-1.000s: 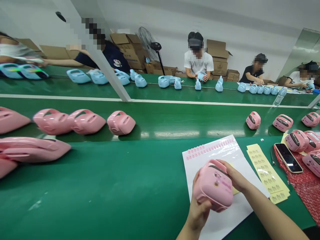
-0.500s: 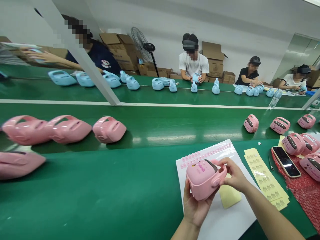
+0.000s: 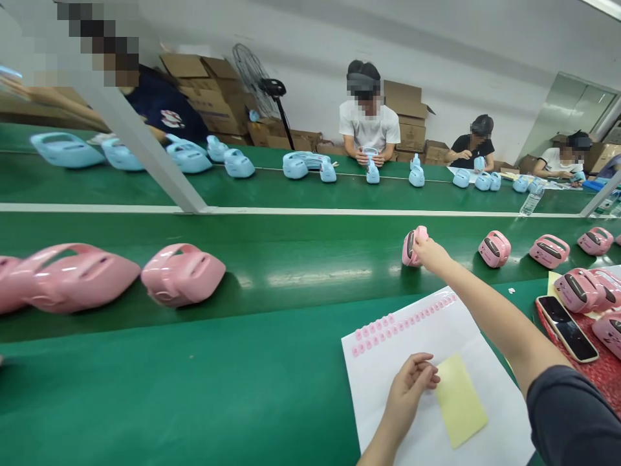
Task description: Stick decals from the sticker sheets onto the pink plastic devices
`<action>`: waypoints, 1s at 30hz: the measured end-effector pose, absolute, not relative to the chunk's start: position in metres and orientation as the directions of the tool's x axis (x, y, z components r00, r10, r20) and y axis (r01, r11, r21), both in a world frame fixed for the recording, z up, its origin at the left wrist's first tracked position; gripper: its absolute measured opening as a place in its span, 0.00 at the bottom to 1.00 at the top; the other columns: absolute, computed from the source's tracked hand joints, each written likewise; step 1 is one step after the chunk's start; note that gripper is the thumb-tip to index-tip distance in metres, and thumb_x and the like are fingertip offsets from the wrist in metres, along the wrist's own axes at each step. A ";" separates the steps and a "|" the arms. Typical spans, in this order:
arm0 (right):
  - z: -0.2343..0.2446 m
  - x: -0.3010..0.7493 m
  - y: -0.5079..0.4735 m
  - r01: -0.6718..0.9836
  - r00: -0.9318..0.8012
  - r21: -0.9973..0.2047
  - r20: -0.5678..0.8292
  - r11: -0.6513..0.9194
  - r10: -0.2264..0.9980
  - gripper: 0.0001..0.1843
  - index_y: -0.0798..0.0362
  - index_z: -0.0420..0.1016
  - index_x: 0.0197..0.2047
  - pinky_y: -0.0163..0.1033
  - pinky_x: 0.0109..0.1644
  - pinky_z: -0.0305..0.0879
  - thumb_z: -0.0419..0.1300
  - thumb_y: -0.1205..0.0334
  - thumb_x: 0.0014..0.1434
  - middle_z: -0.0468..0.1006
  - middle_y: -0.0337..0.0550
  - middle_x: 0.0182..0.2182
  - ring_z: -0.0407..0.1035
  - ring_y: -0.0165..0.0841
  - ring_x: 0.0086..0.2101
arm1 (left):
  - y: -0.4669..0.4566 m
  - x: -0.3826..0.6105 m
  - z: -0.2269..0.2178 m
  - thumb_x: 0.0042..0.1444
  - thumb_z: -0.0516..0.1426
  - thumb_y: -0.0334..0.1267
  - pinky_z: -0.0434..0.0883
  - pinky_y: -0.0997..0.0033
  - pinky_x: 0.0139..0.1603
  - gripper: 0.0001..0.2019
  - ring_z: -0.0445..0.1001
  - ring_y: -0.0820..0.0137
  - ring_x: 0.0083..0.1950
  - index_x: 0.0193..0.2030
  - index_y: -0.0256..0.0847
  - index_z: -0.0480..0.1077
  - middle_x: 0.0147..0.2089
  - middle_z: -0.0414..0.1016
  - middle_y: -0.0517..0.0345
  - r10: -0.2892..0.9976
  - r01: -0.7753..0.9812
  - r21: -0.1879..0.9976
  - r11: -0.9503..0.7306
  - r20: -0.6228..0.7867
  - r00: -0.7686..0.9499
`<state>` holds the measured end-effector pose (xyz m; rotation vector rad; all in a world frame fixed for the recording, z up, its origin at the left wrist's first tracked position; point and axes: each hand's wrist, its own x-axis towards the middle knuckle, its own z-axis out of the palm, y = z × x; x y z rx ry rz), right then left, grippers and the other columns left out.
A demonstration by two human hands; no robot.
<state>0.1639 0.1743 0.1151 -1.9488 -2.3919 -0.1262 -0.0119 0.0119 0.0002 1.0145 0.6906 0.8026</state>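
My right hand (image 3: 433,254) reaches out over the green belt with its fingers closed on the handle of a pink handled case (image 3: 410,247). The case is rounded plastic with a dark window strip, and my fingers cover part of it. My left hand (image 3: 409,390) hovers over a white sheet (image 3: 388,421), its fingers loosely curled and apart, with nothing in them. Beside its fingertips lies a yellow slip of paper (image 3: 460,401). Rows of small pink stickers (image 3: 383,336) run along the sheet's far edge.
Pink cases (image 3: 184,275) stand on the belt at left, and more (image 3: 495,249) at right. A phone (image 3: 567,328) lies on red bubble wrap (image 3: 601,372). Past a white rail (image 3: 291,210), co-workers sit by blue cases (image 3: 239,164). A slanted post (image 3: 145,149) rises at left.
The pink case has gone from both hands over the sheet to the belt, held by my right hand alone. My left hand has let go. The pink cases at left look nearer.
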 end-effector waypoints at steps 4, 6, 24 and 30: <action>0.109 0.178 0.192 0.986 -0.166 -0.001 0.047 0.166 0.985 0.16 0.63 0.69 0.46 0.48 0.46 0.64 0.52 0.77 0.53 0.62 0.63 0.55 0.66 0.46 0.46 | 0.008 -0.019 0.007 0.50 0.57 0.44 0.71 0.60 0.43 0.12 0.74 0.63 0.39 0.41 0.44 0.70 0.37 0.75 0.53 0.769 -0.090 0.995 0.046 0.023 0.639; 0.110 0.184 0.185 0.986 -0.161 -0.031 0.052 0.163 0.986 0.20 0.59 0.66 0.50 0.45 0.48 0.63 0.51 0.77 0.54 0.58 0.57 0.58 0.63 0.42 0.49 | 0.004 -0.023 0.007 0.47 0.59 0.41 0.68 0.56 0.50 0.17 0.71 0.58 0.48 0.47 0.47 0.69 0.46 0.74 0.50 0.674 0.009 0.983 -0.186 0.121 0.729; 0.049 0.262 -0.110 0.622 0.712 -0.309 -0.159 -0.720 0.684 0.24 0.55 0.65 0.38 0.40 0.40 0.61 0.67 0.56 0.38 0.71 0.49 0.37 0.67 0.42 0.41 | -0.010 -0.012 -0.010 0.52 0.51 0.29 0.63 0.53 0.56 0.26 0.69 0.56 0.54 0.59 0.53 0.60 0.52 0.73 0.56 0.422 0.031 0.703 -0.710 0.390 0.818; 0.047 0.254 -0.106 0.621 0.706 -0.280 -0.207 -0.732 0.678 0.24 0.55 0.66 0.37 0.43 0.41 0.60 0.66 0.53 0.39 0.72 0.53 0.39 0.67 0.46 0.43 | -0.007 -0.016 -0.028 0.49 0.53 0.29 0.68 0.57 0.51 0.24 0.72 0.56 0.50 0.53 0.54 0.67 0.49 0.75 0.57 0.580 0.067 0.791 -0.608 0.385 0.718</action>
